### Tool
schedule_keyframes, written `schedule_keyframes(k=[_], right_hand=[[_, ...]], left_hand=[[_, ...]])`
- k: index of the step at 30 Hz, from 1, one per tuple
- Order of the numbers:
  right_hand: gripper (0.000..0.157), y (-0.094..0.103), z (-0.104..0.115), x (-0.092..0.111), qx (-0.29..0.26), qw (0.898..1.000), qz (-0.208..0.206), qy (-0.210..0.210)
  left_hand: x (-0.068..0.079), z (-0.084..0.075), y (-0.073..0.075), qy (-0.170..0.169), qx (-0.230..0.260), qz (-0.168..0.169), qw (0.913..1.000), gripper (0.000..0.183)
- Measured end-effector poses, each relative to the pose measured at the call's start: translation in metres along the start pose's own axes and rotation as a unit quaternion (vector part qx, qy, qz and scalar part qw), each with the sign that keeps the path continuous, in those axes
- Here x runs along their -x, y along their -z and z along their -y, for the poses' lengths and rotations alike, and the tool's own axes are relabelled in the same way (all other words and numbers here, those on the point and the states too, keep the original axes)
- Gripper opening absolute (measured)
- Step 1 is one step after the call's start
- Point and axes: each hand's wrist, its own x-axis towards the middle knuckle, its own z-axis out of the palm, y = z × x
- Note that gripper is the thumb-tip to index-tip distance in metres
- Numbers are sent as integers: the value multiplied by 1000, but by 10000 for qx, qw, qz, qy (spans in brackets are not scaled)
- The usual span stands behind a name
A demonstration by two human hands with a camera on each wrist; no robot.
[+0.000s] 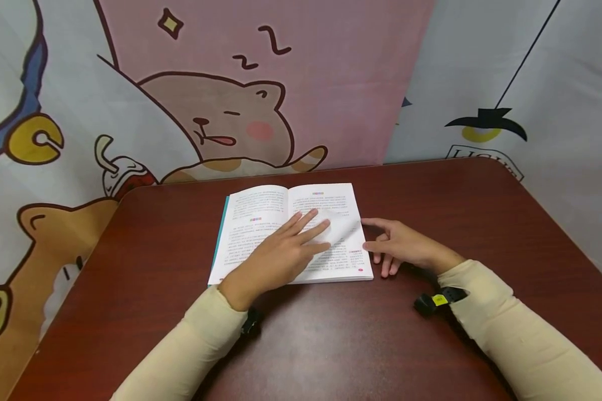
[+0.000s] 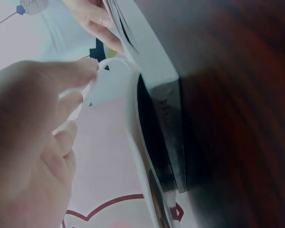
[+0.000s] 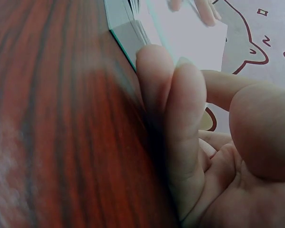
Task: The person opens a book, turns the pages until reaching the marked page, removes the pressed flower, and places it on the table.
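An open book (image 1: 253, 236) with printed pages and a teal cover edge lies on the table. Over its right-hand page my left hand (image 1: 281, 256) reaches with fingers spread, touching a page (image 1: 342, 227) that bulges up beneath them. The left wrist view shows this bowed sheet near the thumb (image 2: 88, 69). At the book's right edge is my right hand (image 1: 406, 243), its index finger and thumb extended apart by the page edge. Its other fingers (image 3: 185, 104) hang loosely curled beside the book, low over the table. Whether any sheet lies between the right fingertips cannot be seen.
The dark red-brown wooden table (image 1: 361, 345) spreads around the book. Behind it hangs a cloth (image 1: 351, 83) with cartoon animals. A black strapped device (image 1: 431, 302) sits at the right wrist, and another dark one (image 1: 251, 322) at the left.
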Motion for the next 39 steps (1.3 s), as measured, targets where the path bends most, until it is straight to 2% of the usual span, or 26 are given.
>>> schedule_keyframes(k=[8,11,17,21,25,29,34,39], right_hand=[[78,1,-2,-1,20,10000,23,1],[78,2,-3,-2,46,10000,35,26],[79,2,-4,-2,119,9999,35,49],[79,1,-3,-2,143,9999,35,45],[79,1,-2,-1,205,9998,12,49],[79,1,-1,-1,242,9997,-1,41],[80,1,-3,-2,255,9997,6,47],[80,2,-3,-2,253,9996,37,81]], left_hand=[[1,-1,0,564,-706,115,9958,63],[1,0,-1,466,-825,35,9955,63],[0,0,-2,123,-611,-222,9978,47],[0,0,-2,87,-419,-79,9991,46],[0,-1,-1,53,-275,220,9994,54],[1,-1,0,84,-252,409,9988,52],[2,0,-1,151,-245,328,9990,39],[3,1,-3,331,-284,399,9983,39]])
